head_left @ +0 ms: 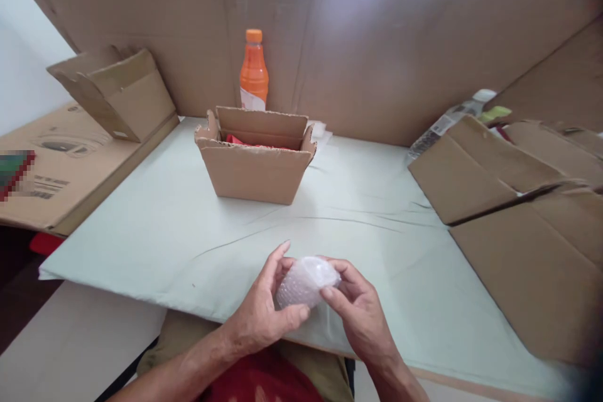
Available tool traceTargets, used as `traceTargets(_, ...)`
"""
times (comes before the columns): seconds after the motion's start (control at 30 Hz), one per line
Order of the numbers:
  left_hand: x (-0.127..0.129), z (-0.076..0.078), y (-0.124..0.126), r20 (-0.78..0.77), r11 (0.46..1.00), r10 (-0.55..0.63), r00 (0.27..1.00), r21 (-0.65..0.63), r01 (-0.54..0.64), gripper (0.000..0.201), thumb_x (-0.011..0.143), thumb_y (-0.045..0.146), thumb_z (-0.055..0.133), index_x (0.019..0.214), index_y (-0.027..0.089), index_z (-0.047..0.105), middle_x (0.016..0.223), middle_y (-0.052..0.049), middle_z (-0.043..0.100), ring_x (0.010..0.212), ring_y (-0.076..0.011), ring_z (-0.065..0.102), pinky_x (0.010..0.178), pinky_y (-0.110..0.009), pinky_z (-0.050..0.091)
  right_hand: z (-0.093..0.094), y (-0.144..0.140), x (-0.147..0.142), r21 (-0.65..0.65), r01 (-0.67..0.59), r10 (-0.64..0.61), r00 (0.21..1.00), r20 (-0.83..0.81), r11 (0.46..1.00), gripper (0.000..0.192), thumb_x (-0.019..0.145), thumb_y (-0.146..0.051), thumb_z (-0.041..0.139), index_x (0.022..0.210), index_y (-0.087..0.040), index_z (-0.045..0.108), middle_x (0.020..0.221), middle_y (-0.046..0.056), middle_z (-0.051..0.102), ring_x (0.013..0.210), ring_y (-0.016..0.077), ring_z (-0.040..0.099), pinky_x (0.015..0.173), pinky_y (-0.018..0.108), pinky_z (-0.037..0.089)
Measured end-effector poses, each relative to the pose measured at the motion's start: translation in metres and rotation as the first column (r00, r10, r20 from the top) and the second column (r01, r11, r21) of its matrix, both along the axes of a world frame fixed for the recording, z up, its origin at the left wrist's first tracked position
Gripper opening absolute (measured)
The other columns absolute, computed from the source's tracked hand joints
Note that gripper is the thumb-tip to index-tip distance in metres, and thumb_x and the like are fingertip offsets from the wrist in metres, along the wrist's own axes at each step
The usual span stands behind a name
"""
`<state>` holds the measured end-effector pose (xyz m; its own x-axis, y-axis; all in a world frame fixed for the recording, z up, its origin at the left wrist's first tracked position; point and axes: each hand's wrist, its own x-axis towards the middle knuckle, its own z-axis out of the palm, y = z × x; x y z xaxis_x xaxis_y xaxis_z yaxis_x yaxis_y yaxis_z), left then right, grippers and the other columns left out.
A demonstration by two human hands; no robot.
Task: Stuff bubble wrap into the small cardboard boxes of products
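Left hand (261,314) and right hand (360,311) together clasp small bubble-wrapped bundle (306,281); fingers curled around it from both sides, thumbs pressing near lower edge. Contents of wrap not discernible. Bundle held just above near edge of pale paper-covered table (164,226). Open cardboard box (254,157) stands farther back at centre, red item inside. Orange bottle (254,72) upright behind box. Flattened cardboard (527,220) lies to right.
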<state>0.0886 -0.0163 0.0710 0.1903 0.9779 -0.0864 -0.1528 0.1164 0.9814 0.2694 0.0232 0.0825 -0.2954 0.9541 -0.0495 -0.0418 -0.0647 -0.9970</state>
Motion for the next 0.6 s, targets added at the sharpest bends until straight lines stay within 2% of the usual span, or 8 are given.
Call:
traceTargets(0.13,-0.002,-0.001,0.002,-0.162,0.996,-0.032,0.986,-0.088,0.018,0.091,0.076,0.021,0.068,0.156,0.017,0.026,0.145,-0.013,0.050,0.131,-0.0270,0.051,0.111,-0.039,0.039,-0.009,0.000,0.001,-0.113,0.031,-0.040,0.996,-0.082,0.993,0.037,0.080,-0.049,0.079,0.100,-0.022,0.064,0.091,0.005,0.071,0.078,0.0171,0.065,0.068,0.025,0.052)
traceTargets(0.23,-0.004,-0.003,0.003,-0.326,0.996,-0.014,0.945,-0.085,-0.015,0.086,0.079,0.015,0.059,0.158,0.017,0.025,0.120,-0.009,0.065,0.100,-0.0196,0.063,0.092,-0.032,0.049,-0.010,0.001,0.012,-0.067,-0.002,0.002,1.000,0.001,0.998,0.061,0.077,-0.054,0.079,0.127,-0.024,0.059,0.108,0.009,0.071,0.092,0.0222,0.068,0.079,0.031,0.055)
traceTargets(0.3,-0.008,-0.006,0.004,-0.443,0.998,-0.061,0.895,-0.039,0.048,0.088,0.078,0.012,0.058,0.159,0.018,0.024,0.106,-0.006,0.068,0.085,-0.0176,0.063,0.081,-0.030,0.050,-0.006,0.003,0.018,-0.006,-0.043,0.044,0.992,0.120,0.999,0.082,0.071,-0.056,0.082,0.141,-0.024,0.053,0.119,0.012,0.069,0.105,0.0269,0.067,0.089,0.035,0.054)
traceTargets(0.33,-0.011,-0.007,0.005,-0.503,0.994,-0.106,0.858,-0.026,0.108,0.089,0.078,0.011,0.057,0.160,0.018,0.024,0.105,-0.006,0.069,0.084,-0.0184,0.064,0.081,-0.030,0.051,-0.004,0.004,0.020,0.022,-0.078,0.072,0.975,0.209,0.997,0.081,0.069,-0.055,0.083,0.139,-0.024,0.056,0.120,0.012,0.069,0.107,0.0278,0.066,0.092,0.036,0.053)
traceTargets(0.4,-0.021,-0.005,0.007,-0.601,0.965,-0.222,0.768,-0.024,0.260,0.090,0.077,0.013,0.060,0.160,0.022,0.024,0.118,-0.009,0.070,0.097,-0.0233,0.067,0.087,-0.034,0.052,0.000,0.007,0.023,0.053,-0.153,0.122,0.919,0.374,0.987,0.056,0.074,-0.050,0.080,0.121,-0.022,0.069,0.109,0.009,0.072,0.101,0.0260,0.067,0.089,0.034,0.053)
traceTargets(0.47,-0.035,0.006,0.015,-0.683,0.931,-0.239,0.691,0.040,0.362,0.091,0.079,0.021,0.067,0.159,0.025,0.026,0.137,-0.012,0.064,0.115,-0.0284,0.064,0.097,-0.039,0.052,0.002,0.010,0.024,0.063,-0.175,0.132,0.895,0.427,0.982,0.033,0.083,-0.048,0.072,0.101,-0.021,0.074,0.095,0.006,0.073,0.087,0.0225,0.067,0.080,0.030,0.054)
traceTargets(0.53,-0.053,0.027,0.031,-0.751,0.902,-0.021,0.660,0.270,0.336,0.087,0.082,0.029,0.071,0.158,0.025,0.029,0.147,-0.014,0.056,0.128,-0.0303,0.058,0.106,-0.043,0.049,-0.001,0.014,0.026,0.063,-0.094,0.064,0.926,0.372,0.994,0.032,0.087,-0.051,0.066,0.094,-0.020,0.072,0.086,0.005,0.072,0.080,0.0209,0.067,0.073,0.028,0.054)
traceTargets(0.6,-0.074,0.054,0.055,-0.707,0.767,0.387,0.592,0.603,0.219,0.075,0.088,0.026,0.065,0.156,0.023,0.032,0.147,-0.015,0.056,0.134,-0.0300,0.054,0.111,-0.048,0.045,-0.007,0.017,0.030,0.040,0.028,-0.038,0.954,0.298,0.999,0.036,0.086,-0.054,0.067,0.095,-0.020,0.072,0.086,0.005,0.072,0.080,0.0216,0.068,0.072,0.028,0.055)
